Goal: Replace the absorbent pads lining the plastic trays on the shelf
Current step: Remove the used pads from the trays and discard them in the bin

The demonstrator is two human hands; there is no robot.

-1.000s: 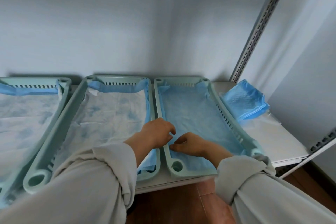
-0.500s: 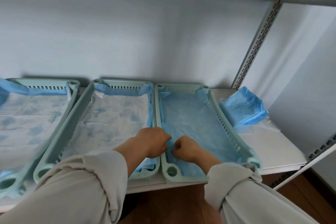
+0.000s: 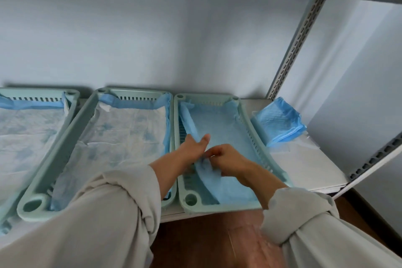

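Observation:
Three pale green plastic trays stand side by side on the white shelf. The right tray (image 3: 248,119) holds a blue absorbent pad (image 3: 219,128) whose left edge is lifted off the tray floor. My left hand (image 3: 192,148) holds that lifted edge, thumb pointing up. My right hand (image 3: 226,160) pinches the pad's crumpled edge just beside it. The middle tray (image 3: 65,150) and the left tray (image 3: 72,104) each hold a white-faced pad with blue borders.
A folded stack of blue pads (image 3: 278,122) lies on the shelf (image 3: 304,165) right of the trays, on clear plastic wrap. A perforated metal upright (image 3: 291,50) rises at the back right. Wooden floor (image 3: 206,241) shows below the shelf's front edge.
Both hands moved further into the right tray and pulled the pad's left edge up and inward, baring the tray's slotted left side. The camera view shifted.

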